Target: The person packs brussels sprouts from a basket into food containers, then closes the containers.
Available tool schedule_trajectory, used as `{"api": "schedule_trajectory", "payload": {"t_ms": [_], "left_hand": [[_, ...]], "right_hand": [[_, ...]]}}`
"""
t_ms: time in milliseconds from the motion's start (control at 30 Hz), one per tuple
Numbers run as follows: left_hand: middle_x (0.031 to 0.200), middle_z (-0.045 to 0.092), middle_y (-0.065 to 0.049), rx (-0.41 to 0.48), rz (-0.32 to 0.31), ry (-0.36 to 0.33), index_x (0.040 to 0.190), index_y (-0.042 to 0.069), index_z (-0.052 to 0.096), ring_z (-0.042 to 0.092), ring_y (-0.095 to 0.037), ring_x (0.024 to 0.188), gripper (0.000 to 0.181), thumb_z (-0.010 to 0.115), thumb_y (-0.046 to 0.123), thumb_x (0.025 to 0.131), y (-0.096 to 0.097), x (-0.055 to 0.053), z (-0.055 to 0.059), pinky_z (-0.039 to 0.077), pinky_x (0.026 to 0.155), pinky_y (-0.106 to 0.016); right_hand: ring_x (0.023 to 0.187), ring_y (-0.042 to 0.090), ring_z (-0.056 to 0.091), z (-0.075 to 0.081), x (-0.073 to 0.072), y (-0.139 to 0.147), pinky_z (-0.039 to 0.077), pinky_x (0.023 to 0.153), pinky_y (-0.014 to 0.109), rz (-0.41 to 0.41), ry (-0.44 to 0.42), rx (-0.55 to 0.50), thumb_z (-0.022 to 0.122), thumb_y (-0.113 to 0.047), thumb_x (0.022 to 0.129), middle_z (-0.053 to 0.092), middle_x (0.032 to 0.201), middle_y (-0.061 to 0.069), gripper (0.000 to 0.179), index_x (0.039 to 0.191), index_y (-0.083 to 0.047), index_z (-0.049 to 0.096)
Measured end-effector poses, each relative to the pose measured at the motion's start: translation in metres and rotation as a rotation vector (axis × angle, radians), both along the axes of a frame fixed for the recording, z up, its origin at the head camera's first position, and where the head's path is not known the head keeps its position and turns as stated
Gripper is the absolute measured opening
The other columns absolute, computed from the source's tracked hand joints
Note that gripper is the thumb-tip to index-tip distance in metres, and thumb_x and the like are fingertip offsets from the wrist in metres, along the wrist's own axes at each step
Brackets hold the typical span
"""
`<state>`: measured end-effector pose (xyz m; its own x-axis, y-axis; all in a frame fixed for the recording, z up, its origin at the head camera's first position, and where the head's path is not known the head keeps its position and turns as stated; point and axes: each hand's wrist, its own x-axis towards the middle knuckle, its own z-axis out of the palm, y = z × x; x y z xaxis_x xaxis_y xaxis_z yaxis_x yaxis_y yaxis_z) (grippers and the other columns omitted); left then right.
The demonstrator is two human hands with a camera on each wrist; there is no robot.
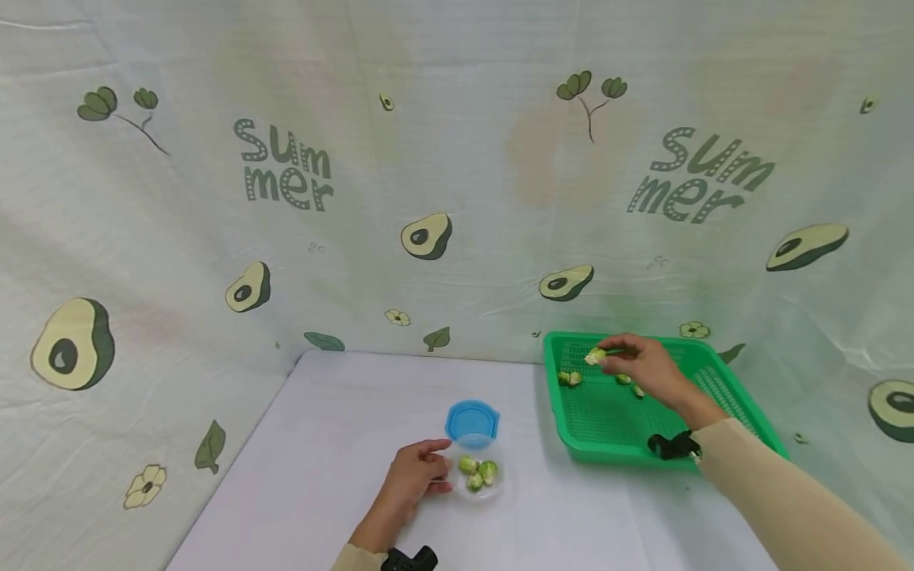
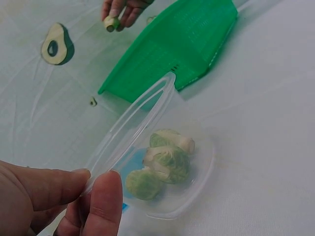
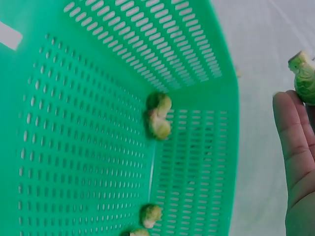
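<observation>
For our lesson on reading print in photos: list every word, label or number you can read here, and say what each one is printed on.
"Sum mer", in two rows: printed on the pale avocado-patterned backdrop cloth, upper left.
"Sum mer", in two rows, slanted: on the same cloth, upper right.
The green perforated plastic basket, the clear round plastic container and its blue plastic lid show no readable text.

The light is bright, soft and even, washing the pale desk point(image 1: 321, 444) with only faint shadows beside the green basket point(image 1: 571, 428). The head view bends strongly toward its edges. In the left wrist view the left hand point(image 2: 54, 196) is close and slightly soft; the right wrist view is fairly sharp.
</observation>
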<state>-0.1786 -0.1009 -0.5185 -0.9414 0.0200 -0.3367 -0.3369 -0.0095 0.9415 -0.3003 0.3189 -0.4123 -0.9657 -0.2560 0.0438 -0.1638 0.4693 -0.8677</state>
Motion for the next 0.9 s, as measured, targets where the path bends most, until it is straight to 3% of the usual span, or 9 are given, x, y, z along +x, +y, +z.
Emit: {"api": "schedule_trajectory", "payload": {"t_ms": [233, 633, 900], "left_hand": [[0.091, 0.060, -0.005, -0.016, 0.000, -0.005, 0.137, -0.003, 0.066, 0.064, -0.016, 0.079, 0.045, 0.073, -0.002, 0.093, -0.001, 0.000, 0.000, 0.067, 0.067, -0.031], [0.091, 0.060, -0.006, -0.018, 0.006, -0.002, 0.137, -0.002, 0.066, 0.064, -0.016, 0.079, 0.044, 0.073, -0.002, 0.094, 0.000, 0.000, 0.000, 0.066, 0.067, -0.030], [0.091, 0.060, -0.006, -0.020, 0.010, 0.000, 0.136, -0.003, 0.067, 0.064, -0.016, 0.080, 0.043, 0.073, -0.003, 0.094, 0.001, 0.000, 0.000, 0.066, 0.067, -0.030]], "right_hand": [[0.097, 0.007, 0.074, 0.001, 0.011, -0.011, 0.061, 0.084, 0.027, -0.025, 0.030, -0.033, 0.074, -0.026, 0.101, 0.074, 0.122, 0.017, 0.046, 0.138, -0.002, 0.064], [0.097, 0.007, 0.075, -0.008, 0.027, -0.032, 0.062, 0.090, 0.025, -0.027, 0.077, -0.128, 0.077, -0.022, 0.098, 0.076, 0.119, 0.008, 0.041, 0.133, -0.001, 0.069], [0.095, 0.009, 0.076, -0.015, 0.036, -0.051, 0.066, 0.090, 0.037, 0.020, 0.113, -0.241, 0.077, -0.013, 0.097, 0.077, 0.111, 0.001, 0.038, 0.131, 0.004, 0.069]]}}
